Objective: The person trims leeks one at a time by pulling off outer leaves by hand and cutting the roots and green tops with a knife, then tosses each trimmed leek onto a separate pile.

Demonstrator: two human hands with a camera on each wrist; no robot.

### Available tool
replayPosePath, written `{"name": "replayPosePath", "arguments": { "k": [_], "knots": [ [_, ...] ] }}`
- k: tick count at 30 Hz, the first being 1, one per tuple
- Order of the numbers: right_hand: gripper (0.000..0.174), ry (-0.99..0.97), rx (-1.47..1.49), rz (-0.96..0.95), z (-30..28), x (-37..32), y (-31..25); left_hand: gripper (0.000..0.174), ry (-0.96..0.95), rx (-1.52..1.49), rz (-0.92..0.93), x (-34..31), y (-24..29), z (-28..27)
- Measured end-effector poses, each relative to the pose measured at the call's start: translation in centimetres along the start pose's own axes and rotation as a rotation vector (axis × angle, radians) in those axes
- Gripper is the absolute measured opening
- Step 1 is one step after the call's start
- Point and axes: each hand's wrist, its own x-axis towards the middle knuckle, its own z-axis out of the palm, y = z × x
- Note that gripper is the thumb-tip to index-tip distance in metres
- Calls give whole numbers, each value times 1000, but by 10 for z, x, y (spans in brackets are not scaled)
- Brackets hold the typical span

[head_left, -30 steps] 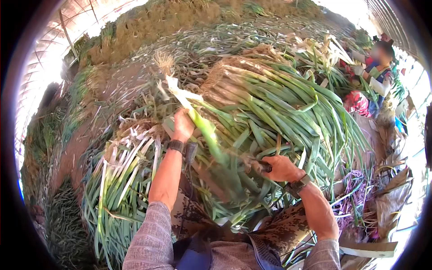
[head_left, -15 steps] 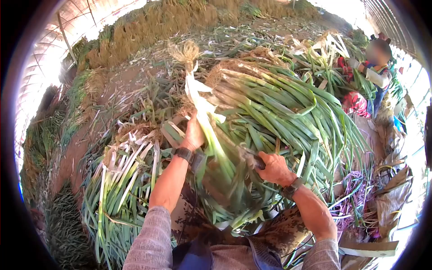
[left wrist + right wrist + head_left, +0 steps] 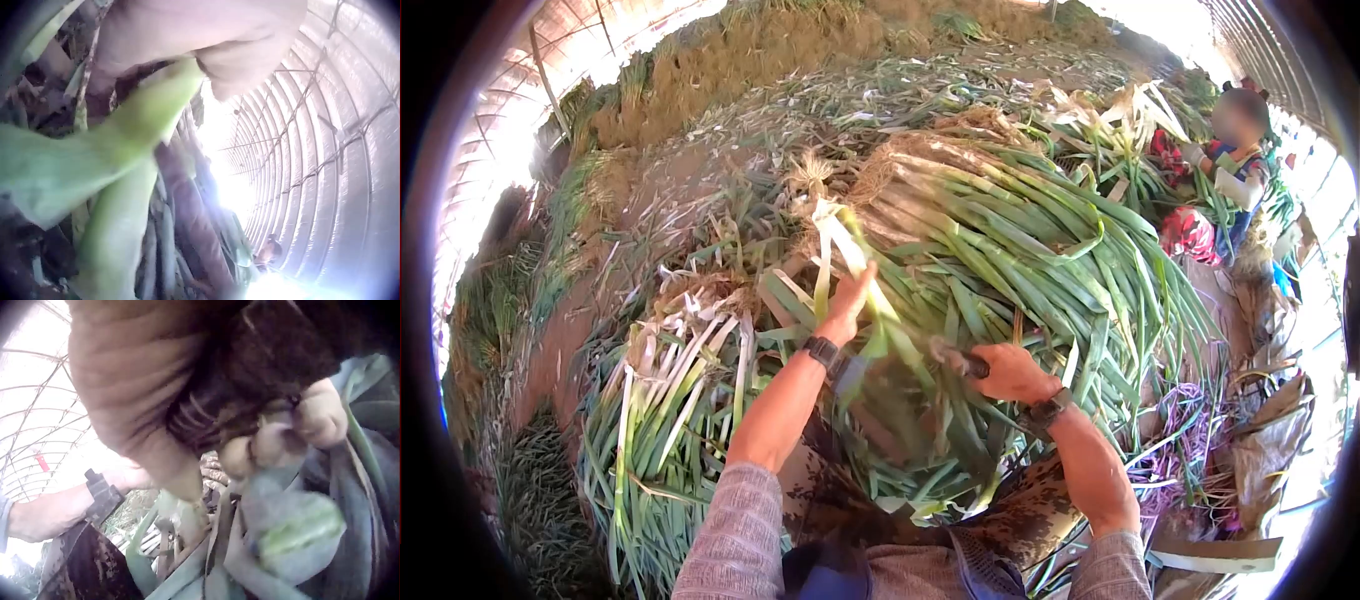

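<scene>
My left hand (image 3: 847,303) holds a long green onion (image 3: 850,250) by its pale stem, root tuft up and away from me. In the left wrist view, the light green stalk (image 3: 140,115) runs up into that hand and forks into two parts below. My right hand (image 3: 1012,374) grips the dark handle of a tool (image 3: 974,366). The tool's brownish end is blurred and lies close beside the onion's green leaves. In the right wrist view, fingers (image 3: 272,444) curl round the dark handle, and broad leaves hang below.
A big heap of green onions (image 3: 1040,225) lies ahead and right, roots toward the middle. A smaller pile (image 3: 665,400) with white stems lies to the left. Purple strands (image 3: 1185,440) lie at right. Another person (image 3: 1240,170) sits at far right. Loose leaves litter the ground.
The onion's root end rose and shifted right, then came back lower, and a pale strip now hangs off its stem. My left hand has moved right. The right hand stays near its place with the tool.
</scene>
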Motion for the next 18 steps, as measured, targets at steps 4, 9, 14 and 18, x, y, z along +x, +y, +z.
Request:
{"name": "replayPosePath", "arguments": {
  "k": [4,9,14,18],
  "knots": [
    [43,-249,38,8,-8,-10,5,46,-249,78,186,8,-10,-22],
    [39,-226,17,85,-8,-15,22,41,-386,13,127,14,-21,-37],
    [37,-388,-74,86,-7,-20,21,48,-125,1120,190,0,-18,-32],
    [33,-301,-135,90,0,-20,18,56,260,1214,680,-12,3,-23]
  ]
}}
